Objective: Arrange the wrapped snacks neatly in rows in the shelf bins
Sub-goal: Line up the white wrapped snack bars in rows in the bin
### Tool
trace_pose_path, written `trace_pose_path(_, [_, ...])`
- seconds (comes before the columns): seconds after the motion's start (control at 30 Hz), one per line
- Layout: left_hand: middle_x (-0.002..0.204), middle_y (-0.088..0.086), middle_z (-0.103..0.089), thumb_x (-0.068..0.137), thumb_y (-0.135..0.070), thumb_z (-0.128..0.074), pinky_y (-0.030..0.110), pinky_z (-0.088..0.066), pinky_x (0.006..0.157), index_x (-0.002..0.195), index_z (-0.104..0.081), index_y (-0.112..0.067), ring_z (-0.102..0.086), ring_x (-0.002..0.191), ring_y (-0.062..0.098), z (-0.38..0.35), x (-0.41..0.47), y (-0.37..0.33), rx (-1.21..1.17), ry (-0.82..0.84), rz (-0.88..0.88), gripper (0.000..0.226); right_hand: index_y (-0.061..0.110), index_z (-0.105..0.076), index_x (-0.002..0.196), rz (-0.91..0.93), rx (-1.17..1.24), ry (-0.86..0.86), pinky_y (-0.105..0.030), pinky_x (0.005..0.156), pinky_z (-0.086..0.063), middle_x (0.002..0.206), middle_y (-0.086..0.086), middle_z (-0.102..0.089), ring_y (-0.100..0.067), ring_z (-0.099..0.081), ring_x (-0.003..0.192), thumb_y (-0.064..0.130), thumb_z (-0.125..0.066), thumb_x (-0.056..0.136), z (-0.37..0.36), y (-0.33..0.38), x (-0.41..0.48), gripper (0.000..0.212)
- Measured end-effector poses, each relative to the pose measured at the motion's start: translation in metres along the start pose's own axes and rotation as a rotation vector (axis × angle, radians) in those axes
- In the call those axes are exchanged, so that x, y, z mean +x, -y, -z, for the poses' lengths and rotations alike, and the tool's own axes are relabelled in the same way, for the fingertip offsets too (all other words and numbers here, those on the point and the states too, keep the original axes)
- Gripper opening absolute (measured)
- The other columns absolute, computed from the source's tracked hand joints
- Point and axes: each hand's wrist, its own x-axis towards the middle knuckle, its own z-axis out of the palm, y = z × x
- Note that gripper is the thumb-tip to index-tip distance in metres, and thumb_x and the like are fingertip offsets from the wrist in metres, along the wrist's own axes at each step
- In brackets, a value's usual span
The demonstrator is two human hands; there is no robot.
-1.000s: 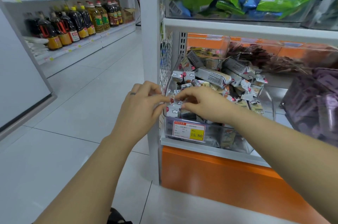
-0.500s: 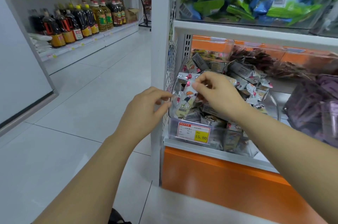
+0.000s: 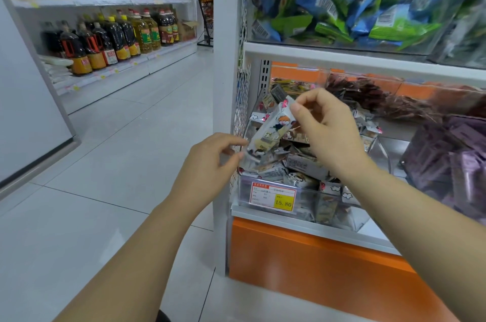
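— Which hand's closer to us?
— The left hand [image 3: 210, 164], low and near. Its thumb and forefinger look nipped on the bottom end of the wrapped snack [image 3: 271, 132]
— And the other?
— The right hand [image 3: 328, 135] is higher and further in, with thumb and forefinger pinching the top end and the rest curled loosely
— So the packet's off the heap?
— Yes, it's in the air between them, over the left front corner of the clear bin [image 3: 310, 191]. Its long axis slants from lower left up to upper right, printed face toward us
— What does it need?
— Levelling, I'd say, then laying down as part of a row. The pile [image 3: 297, 166] beneath lies every which way, so there's no tidy row to join yet
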Motion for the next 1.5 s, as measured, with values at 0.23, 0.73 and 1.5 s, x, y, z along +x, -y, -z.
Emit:
trace_pose_path(0.23, [0.119, -0.015, -0.058, 0.093, -0.030, -0.056, 0.020, -0.037, 0.074, 0.113, -0.068, -0.027, -0.053, 0.097, 0.004, -0.001, 0.003, -0.002, 0.392, 0.188, -0.157, 0.023, 0.016, -0.056, 0.084, 0.008, -0.225, 0.135, -0.018, 0.052, -0.039, 0.074, 0.010, -0.057, -0.007, -0.049, 0.052, 0.021, -0.056, 0.093, -0.011, -0.025, -0.005, 0.011])
trace_pose_path(0.73, [0.068, -0.006, -0.066, 0.065, -0.020, -0.085, 0.024, -0.039, 0.048, 0.076, -0.068, -0.023, -0.059, 0.059, 0.022, -0.014, 0.015, 0.005, 0.688, 0.085, -0.415, 0.020, 0.018, -0.057, 0.084, -0.043, -0.305, 0.455, -0.015, 0.056, -0.037, 0.071, 0.008, -0.055, -0.005, -0.049, 0.064, 0.018, -0.057, 0.093, -0.047, -0.053, 0.005, 0.009])
trace_pose_path(1.5, [0.134, -0.008, -0.056, 0.077, 0.000, -0.069, 0.033, -0.055, 0.077, 0.124, -0.062, -0.027, -0.063, 0.110, 0.018, -0.023, 0.007, 0.018, 0.561, 0.202, -0.339, 0.055, 0.023, -0.053, 0.131, 0.135, -0.929, 0.946, -0.030, 0.084, -0.047, 0.117, 0.000, -0.062, -0.016, -0.057, 0.104, 0.009, -0.059, 0.087, 0.014, -0.033, 0.006, 0.046])
